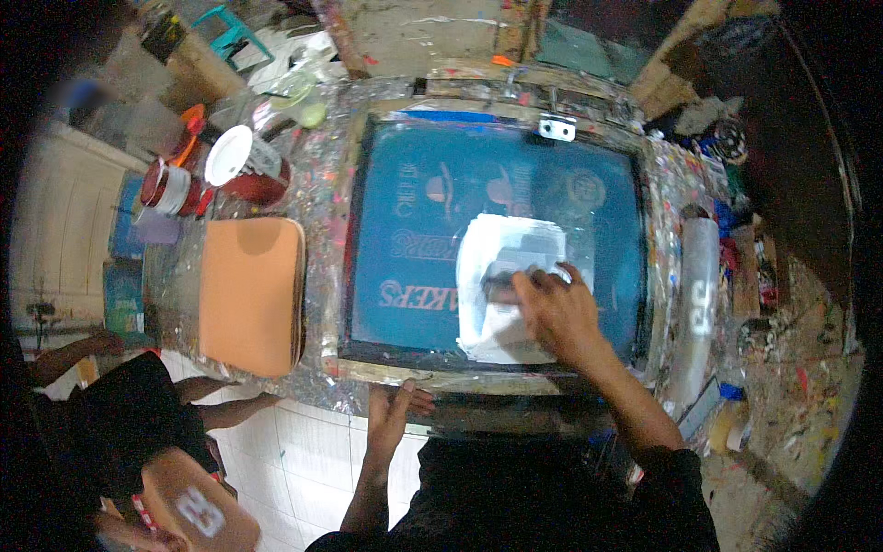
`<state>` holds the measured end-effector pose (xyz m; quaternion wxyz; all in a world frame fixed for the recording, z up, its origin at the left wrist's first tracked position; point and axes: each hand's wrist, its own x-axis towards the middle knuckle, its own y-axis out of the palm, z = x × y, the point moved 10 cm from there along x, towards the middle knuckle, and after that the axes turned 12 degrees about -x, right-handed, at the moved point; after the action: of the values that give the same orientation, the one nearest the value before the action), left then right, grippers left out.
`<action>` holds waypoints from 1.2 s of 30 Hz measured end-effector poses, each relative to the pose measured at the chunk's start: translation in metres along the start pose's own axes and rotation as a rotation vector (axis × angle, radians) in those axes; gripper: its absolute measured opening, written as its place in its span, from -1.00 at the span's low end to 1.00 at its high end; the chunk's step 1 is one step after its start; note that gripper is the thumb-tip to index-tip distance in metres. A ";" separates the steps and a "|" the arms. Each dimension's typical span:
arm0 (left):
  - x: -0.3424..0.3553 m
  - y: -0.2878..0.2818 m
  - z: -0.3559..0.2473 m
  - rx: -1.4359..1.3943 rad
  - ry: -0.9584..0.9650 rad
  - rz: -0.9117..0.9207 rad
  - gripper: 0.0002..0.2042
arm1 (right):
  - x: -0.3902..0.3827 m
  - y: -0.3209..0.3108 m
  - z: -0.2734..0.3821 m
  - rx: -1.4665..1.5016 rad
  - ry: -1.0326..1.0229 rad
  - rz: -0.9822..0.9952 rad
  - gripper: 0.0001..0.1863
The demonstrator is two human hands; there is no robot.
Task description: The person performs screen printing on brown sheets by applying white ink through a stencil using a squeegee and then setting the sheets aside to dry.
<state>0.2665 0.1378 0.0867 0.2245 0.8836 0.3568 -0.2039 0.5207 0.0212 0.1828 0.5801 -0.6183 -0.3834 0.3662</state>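
A blue printing screen [395, 317] in a wooden frame lies on the worktable before me, with lettering and figures showing through its mesh. A white patch [474, 267], like ink or a sheet, covers part of its right half. Over this patch my right hand [556, 313] is closed on a small dark object [501, 288]; its kind is blurred and partly hidden by the fingers. My left hand [397, 405] rests at the front edge of the frame, fingers stretched out and holding nothing.
A stack of orange-tan sheets [244, 294] lies left of the screen, with red-brown jars [262, 179] behind it. A grey roll [699, 304] with white marks lies at right. At lower left, another person [129, 414] is beside a tan piece [202, 506] bearing white marks.
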 end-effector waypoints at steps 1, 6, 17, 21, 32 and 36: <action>-0.001 0.002 -0.004 -0.006 0.018 0.005 -0.56 | -0.011 0.004 0.011 0.022 0.001 0.075 -0.57; -0.004 0.005 -0.004 -0.104 0.020 -0.044 -0.62 | -0.055 -0.007 0.050 0.096 0.000 0.137 -0.61; 0.007 0.003 -0.001 -0.297 0.223 0.097 -0.51 | -0.085 -0.048 0.049 -0.052 0.231 -0.272 -0.56; -0.002 0.001 -0.007 -0.278 0.289 0.150 -0.64 | -0.102 -0.066 0.060 -0.059 0.279 -0.362 -0.51; -0.029 0.068 -0.162 0.317 0.948 0.071 -0.56 | -0.051 -0.232 0.018 -0.250 0.154 -0.679 -0.49; 0.095 0.093 -0.179 1.023 1.026 0.001 -0.42 | 0.014 -0.314 -0.024 -0.134 0.224 -0.497 -0.44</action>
<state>0.4322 0.2261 0.2067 -0.4126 0.8626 0.2768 0.0953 0.5325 0.0338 0.4973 0.6487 -0.5790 -0.4801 0.1159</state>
